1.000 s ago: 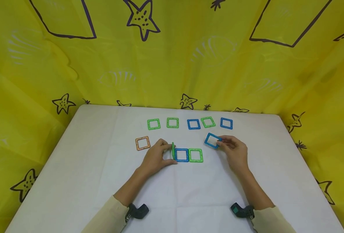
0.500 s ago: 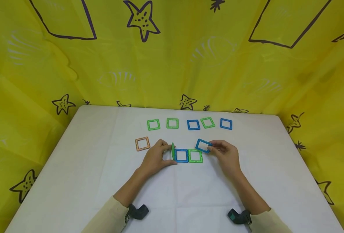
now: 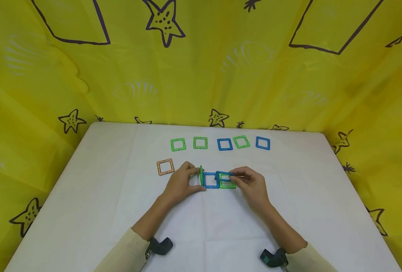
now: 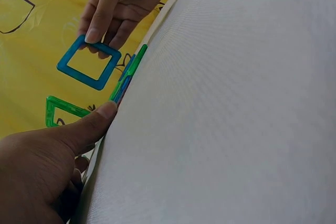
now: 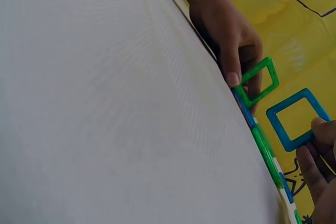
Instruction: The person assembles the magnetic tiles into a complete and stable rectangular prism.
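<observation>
Near the middle of the table, my left hand [image 3: 182,181] holds a green square magnetic tile [image 3: 201,175] on edge, thumb at its near side and fingers at its far side. It stands along the left side of a flat blue tile [image 3: 211,187]. Joined to that blue tile's right side lies a flat green tile [image 3: 227,186]. My right hand [image 3: 253,187] pinches another blue square tile [image 4: 109,72] by one side between thumb and fingers. This blue tile is raised and tilted, overlapping the flat green tile in the head view.
An orange tile [image 3: 158,168] lies left of the left hand. Farther back runs a row of loose tiles, among them a green tile [image 3: 178,150] and a blue tile [image 3: 263,148]. A yellow patterned curtain [image 3: 201,75] hangs behind the white table [image 3: 85,211].
My right hand has carried its blue tile leftward and nearer, from right of the flat pair to over the flat green tile. My left hand keeps its hold on the upright green tile.
</observation>
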`<state>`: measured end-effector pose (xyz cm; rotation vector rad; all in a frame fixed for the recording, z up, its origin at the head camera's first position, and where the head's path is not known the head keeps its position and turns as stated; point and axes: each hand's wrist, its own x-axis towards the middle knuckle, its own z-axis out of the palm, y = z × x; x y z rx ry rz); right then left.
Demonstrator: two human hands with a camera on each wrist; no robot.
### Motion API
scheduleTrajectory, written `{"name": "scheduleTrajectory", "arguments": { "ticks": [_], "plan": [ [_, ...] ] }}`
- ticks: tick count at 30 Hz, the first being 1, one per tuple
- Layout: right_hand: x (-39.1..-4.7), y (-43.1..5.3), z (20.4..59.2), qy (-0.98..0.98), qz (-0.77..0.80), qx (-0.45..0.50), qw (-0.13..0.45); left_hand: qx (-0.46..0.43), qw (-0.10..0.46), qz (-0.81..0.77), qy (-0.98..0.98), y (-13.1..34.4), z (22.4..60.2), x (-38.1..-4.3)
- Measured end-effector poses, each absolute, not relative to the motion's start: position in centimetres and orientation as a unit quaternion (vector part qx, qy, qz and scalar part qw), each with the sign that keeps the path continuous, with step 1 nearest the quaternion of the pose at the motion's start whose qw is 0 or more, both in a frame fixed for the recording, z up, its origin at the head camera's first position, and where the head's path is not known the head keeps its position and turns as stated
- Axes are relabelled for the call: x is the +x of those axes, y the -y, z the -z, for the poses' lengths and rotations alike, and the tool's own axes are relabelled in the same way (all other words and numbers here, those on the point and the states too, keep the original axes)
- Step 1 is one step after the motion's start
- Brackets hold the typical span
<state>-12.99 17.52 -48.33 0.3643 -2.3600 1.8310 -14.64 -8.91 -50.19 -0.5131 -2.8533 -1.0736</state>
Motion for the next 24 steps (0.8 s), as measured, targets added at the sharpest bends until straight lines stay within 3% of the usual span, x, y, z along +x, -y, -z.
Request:
{"name": "scheduleTrajectory", "arguments": {
  "ticks": [24],
  "plan": [
    [-12.2,-15.3,48.8,0.778,-0.609,0.146,0.045,-0.171,0.029,0.329,0.928,8.9,50.4,-14.8]
  ]
}}
